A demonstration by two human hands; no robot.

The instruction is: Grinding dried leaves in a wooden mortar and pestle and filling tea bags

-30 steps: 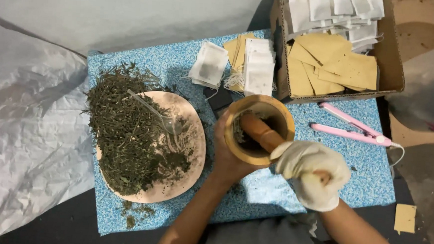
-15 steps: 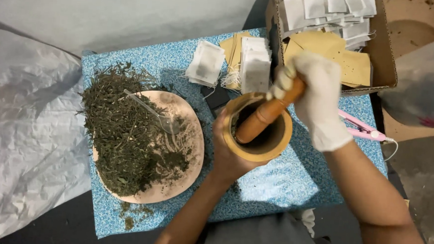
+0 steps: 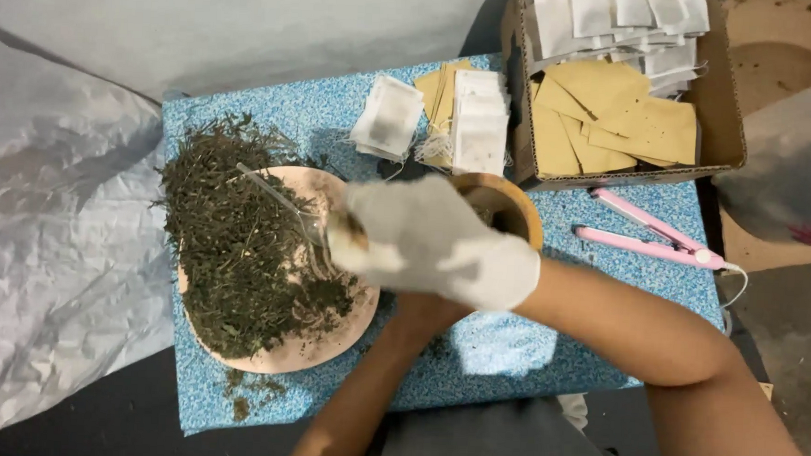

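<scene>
our gloved right hand (image 3: 433,241) swung from 3 o'clock across wooden mortar (image 3: 518,206), fingers clamped on pestle (image 3: 348,234); left hand (image 3: 424,312) mostly hidden, grip unclear; dried herbs (image 3: 238,247) at 9 o'clock; grinding paused.

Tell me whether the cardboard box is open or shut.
Open. The cardboard box has no lid or flaps over it, so the tan envelopes and white sachets inside are in plain view.

The right hand (image 3: 437,241) fills the gap between mortar (image 3: 508,206) and herb plate (image 3: 312,343). Behind, sachets (image 3: 388,116) and the box (image 3: 722,106) crowd the mat's (image 3: 501,353) back edge — bare mat lies open in front (also around the pink sealer (image 3: 650,239)).
</scene>
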